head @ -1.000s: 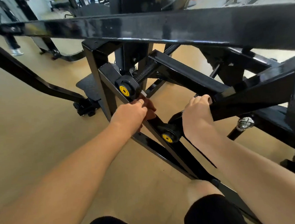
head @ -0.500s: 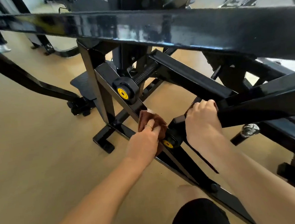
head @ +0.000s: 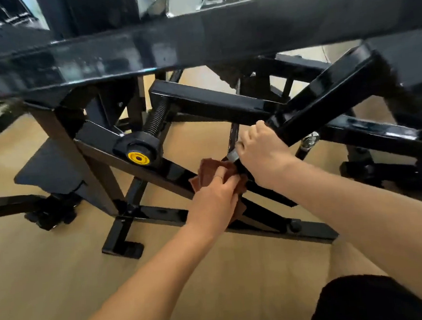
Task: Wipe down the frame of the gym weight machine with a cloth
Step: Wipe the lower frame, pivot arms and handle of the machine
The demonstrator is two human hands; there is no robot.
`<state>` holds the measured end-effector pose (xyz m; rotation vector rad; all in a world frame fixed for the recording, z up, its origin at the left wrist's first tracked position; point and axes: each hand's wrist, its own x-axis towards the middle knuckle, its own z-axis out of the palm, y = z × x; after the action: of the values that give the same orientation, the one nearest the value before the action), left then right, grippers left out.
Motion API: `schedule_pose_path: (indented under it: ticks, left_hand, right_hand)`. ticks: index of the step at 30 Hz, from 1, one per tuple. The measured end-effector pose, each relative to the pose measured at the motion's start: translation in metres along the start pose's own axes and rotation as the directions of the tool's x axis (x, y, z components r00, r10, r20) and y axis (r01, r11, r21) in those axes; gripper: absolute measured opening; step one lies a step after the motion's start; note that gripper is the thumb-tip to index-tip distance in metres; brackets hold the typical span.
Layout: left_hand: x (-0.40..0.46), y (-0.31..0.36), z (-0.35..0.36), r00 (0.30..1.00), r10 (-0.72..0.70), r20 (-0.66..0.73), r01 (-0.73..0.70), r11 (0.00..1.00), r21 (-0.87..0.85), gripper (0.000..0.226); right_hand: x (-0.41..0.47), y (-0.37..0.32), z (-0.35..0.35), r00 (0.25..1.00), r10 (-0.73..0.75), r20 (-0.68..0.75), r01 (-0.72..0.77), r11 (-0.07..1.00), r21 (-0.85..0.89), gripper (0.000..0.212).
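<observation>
The black steel frame [head: 215,104] of the weight machine fills the view, with a thick cross beam on top and slanted bars below. My left hand [head: 214,202] holds a brown cloth [head: 207,171] against a slanted lower bar, just below the knob with the yellow cap [head: 138,157]. My right hand [head: 262,153] grips the end of another slanted bar where it meets the joint, right beside the cloth. The second yellow knob is hidden behind my hands.
A black foot plate [head: 49,167] lies on the tan wooden floor [head: 50,286] at left. The machine's base feet [head: 123,247] sit on the floor below my left hand. A chrome fitting [head: 309,139] shows right of my right hand. My knees are at the bottom edge.
My left hand has slid the cloth down the slanted bar from beside the upper yellow knob to the lower joint. My right hand kept its grip. The view moved closer and lower.
</observation>
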<state>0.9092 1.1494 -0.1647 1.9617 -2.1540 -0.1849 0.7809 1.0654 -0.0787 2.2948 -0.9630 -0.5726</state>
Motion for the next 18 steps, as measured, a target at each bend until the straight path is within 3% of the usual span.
schedule_pose_path:
  ticks: [3, 5, 9, 12, 15, 18]
  left_hand:
    - [0.004, -0.015, -0.015, 0.987, 0.1, 0.125, -0.128, 0.963, 0.235, 0.048]
    - [0.008, -0.028, -0.027, 0.977, 0.087, 0.193, -0.145, 0.94, 0.308, 0.057]
    - [0.008, -0.034, -0.027, 0.967, 0.034, 0.251, -0.097, 0.965, 0.242, 0.062]
    - [0.011, -0.02, -0.023, 0.977, 0.098, 0.188, -0.142, 0.961, 0.237, 0.054]
    - [0.012, -0.013, -0.02, 0.969, 0.24, 0.058, -0.245, 0.9, 0.361, 0.041]
    - [0.015, -0.015, -0.015, 0.952, 0.302, 0.051, -0.292, 0.841, 0.455, 0.037]
  right_hand:
    - [0.002, -0.007, 0.003, 0.999, 0.049, -0.012, -0.049, 0.998, -0.036, 0.057]
    - [0.004, -0.01, 0.006, 0.996, 0.086, -0.02, -0.087, 0.996, -0.037, 0.056]
    - [0.008, -0.014, 0.006, 0.993, 0.115, -0.017, -0.115, 0.993, 0.003, 0.055]
    - [0.009, -0.014, 0.007, 0.993, 0.114, -0.036, -0.114, 0.993, 0.016, 0.056]
    - [0.012, -0.012, 0.01, 0.993, 0.109, -0.045, -0.108, 0.994, 0.034, 0.055]
    - [0.013, -0.009, 0.009, 0.997, 0.077, -0.032, -0.076, 0.997, 0.034, 0.053]
